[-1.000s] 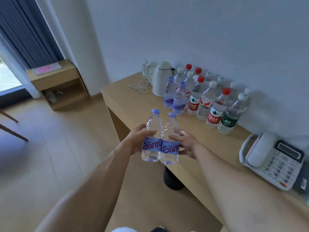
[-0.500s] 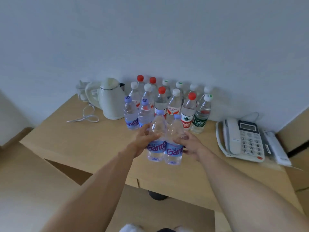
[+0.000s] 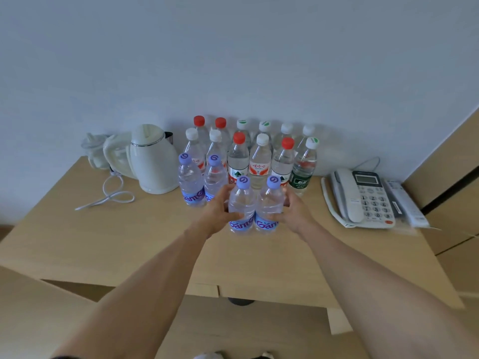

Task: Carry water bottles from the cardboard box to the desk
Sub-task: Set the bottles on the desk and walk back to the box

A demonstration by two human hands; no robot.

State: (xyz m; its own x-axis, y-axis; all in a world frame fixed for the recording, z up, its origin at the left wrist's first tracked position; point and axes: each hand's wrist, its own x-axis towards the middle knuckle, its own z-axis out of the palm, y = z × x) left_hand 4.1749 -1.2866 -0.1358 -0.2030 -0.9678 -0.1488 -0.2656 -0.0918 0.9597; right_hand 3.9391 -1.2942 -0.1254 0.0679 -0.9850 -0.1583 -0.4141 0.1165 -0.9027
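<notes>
Two purple-capped water bottles (image 3: 255,206) upright and pressed side by side over the desk (image 3: 129,242), just in front of the bottle cluster (image 3: 248,151) at the wall.

Gripped from either flank: left hand (image 3: 220,211) curled round the left bottle, right hand (image 3: 294,211) curled round the right one. Whether resting on the desktop or just above it, impossible to tell. Two matching purple-capped bottles (image 3: 202,181) standing just left, touching each other. Further left a white kettle (image 3: 153,159) with its looped cord (image 3: 108,195); well off to the right a desk phone (image 3: 363,198).

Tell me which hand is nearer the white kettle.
Left. The left hand grips a bottle just right of the kettle; the right hand is farther right, toward the phone.
</notes>
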